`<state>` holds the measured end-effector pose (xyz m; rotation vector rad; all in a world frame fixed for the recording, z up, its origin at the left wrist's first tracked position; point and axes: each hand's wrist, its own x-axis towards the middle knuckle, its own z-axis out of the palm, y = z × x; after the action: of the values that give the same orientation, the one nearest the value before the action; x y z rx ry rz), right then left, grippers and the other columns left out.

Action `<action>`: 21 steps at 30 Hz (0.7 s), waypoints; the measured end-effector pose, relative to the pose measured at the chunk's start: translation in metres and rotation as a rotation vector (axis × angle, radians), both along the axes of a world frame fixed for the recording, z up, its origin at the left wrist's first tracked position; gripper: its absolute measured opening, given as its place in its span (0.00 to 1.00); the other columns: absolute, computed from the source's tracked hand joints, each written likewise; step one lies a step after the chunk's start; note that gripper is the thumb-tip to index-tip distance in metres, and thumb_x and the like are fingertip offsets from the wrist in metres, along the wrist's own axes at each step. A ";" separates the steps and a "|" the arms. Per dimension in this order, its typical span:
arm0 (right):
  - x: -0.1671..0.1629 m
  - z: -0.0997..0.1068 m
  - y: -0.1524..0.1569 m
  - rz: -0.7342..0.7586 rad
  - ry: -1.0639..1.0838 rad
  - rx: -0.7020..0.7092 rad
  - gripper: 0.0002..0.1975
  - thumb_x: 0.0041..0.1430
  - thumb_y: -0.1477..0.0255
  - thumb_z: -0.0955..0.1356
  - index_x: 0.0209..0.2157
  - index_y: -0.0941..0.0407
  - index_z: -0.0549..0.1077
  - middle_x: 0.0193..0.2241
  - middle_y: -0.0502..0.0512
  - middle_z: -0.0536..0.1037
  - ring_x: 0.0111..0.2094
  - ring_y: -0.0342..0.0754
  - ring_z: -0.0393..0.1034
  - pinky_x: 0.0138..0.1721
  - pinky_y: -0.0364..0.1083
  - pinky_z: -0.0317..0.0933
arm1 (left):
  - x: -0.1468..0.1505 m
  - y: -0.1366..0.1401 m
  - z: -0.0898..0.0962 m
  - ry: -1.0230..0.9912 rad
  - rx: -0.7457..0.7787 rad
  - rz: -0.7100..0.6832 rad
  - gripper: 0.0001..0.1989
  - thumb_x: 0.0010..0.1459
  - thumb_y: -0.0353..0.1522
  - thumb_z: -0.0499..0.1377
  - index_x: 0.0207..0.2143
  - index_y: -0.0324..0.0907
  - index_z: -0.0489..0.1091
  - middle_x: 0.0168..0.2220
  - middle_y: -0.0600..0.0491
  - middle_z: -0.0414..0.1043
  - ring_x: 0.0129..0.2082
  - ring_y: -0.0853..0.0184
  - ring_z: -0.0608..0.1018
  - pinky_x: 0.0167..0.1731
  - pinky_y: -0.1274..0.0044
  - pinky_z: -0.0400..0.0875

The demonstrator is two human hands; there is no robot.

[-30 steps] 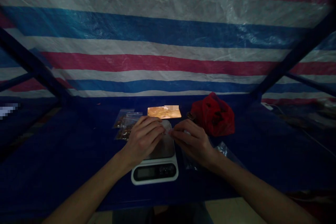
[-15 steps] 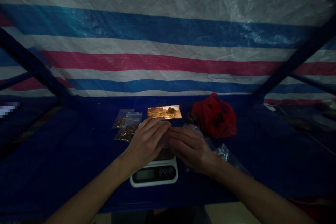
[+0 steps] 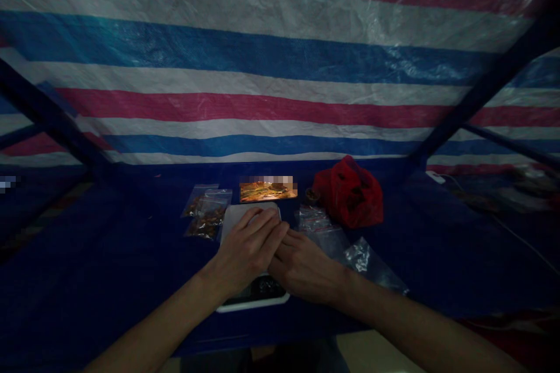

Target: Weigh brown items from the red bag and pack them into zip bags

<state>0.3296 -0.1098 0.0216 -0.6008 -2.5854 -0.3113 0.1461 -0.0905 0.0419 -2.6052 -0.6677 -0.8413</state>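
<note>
I see the white scale [image 3: 260, 292] lying flat on the blue table [image 3: 131, 280], partly covered, its dark panel [image 3: 269, 285] facing me.

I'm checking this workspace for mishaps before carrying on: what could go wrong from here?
The left hand and right hand meet over the scale; if they press on it, a reading might be thrown off, and its front panel is partly hidden.

A clear plastic bag lies close beside the right forearm, which might drag it.

The phone lies just behind the scale, so a forward reach might knock it.
</note>
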 end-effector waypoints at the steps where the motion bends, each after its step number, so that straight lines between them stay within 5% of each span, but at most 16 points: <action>1: 0.000 -0.001 0.000 -0.013 -0.022 -0.008 0.08 0.70 0.76 0.65 0.39 0.61 0.77 0.37 0.62 0.81 0.45 0.55 0.75 0.53 0.53 0.70 | 0.000 0.000 0.001 0.009 -0.005 -0.007 0.16 0.71 0.25 0.49 0.53 0.33 0.73 0.50 0.42 0.81 0.55 0.56 0.79 0.59 0.63 0.70; 7: 0.005 0.020 0.003 -0.148 0.047 -0.012 0.11 0.72 0.73 0.64 0.50 0.61 0.74 0.48 0.64 0.80 0.51 0.56 0.73 0.51 0.52 0.70 | -0.013 0.015 0.011 0.039 -0.013 0.026 0.19 0.70 0.28 0.52 0.60 0.31 0.67 0.56 0.39 0.78 0.58 0.52 0.77 0.60 0.59 0.71; 14: -0.001 0.010 -0.001 -0.049 0.109 -0.014 0.14 0.72 0.63 0.66 0.45 0.60 0.76 0.42 0.59 0.82 0.49 0.56 0.75 0.53 0.52 0.69 | -0.007 0.010 0.002 0.019 -0.065 -0.058 0.15 0.70 0.28 0.52 0.56 0.33 0.68 0.48 0.40 0.79 0.51 0.53 0.79 0.56 0.60 0.74; 21: 0.007 0.021 -0.001 -0.095 0.041 -0.114 0.27 0.71 0.50 0.63 0.54 0.59 0.73 0.55 0.63 0.78 0.60 0.59 0.70 0.58 0.54 0.66 | -0.017 0.019 0.014 0.069 -0.197 -0.080 0.23 0.67 0.30 0.58 0.63 0.36 0.62 0.55 0.41 0.76 0.58 0.53 0.76 0.60 0.59 0.71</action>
<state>0.3363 -0.1109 0.0426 -0.7636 -2.5532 -0.1810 0.1286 -0.0712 0.0556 -2.8403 -0.6621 -0.7382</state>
